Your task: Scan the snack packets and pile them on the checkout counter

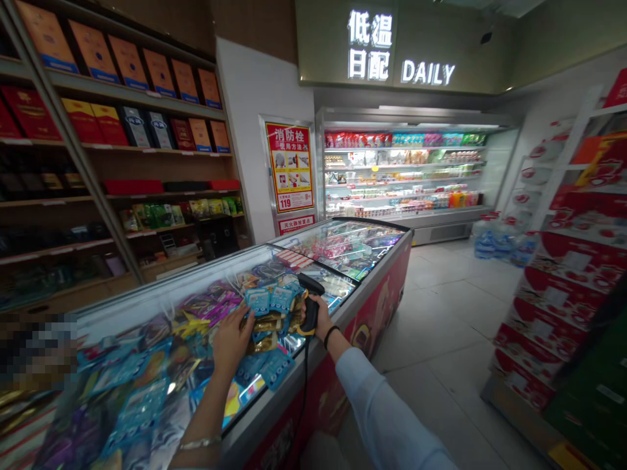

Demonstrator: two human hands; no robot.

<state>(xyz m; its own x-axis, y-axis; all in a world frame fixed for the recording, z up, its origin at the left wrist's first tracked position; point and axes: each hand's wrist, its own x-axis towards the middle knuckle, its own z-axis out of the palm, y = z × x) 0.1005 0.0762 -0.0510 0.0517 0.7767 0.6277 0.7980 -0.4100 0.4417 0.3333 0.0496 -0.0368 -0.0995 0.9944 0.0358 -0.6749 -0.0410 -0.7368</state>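
Right hand [318,316] grips black scanner [310,303] above freezer [313,365]

The freezer [386,287] stands between shelves [157,150] on the left and stacked boxes [553,307] on the right. Behind it is a fridge [406,170].

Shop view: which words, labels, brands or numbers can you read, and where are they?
"低温日配": overhead panel
"DAILY": same panel
"消防栓": red poster
"使用方法": same poster
"119": same poster
"灭火器放置点": lower red sign
Too small or blurred: print on packets, shelf boxes, stacked cartons.
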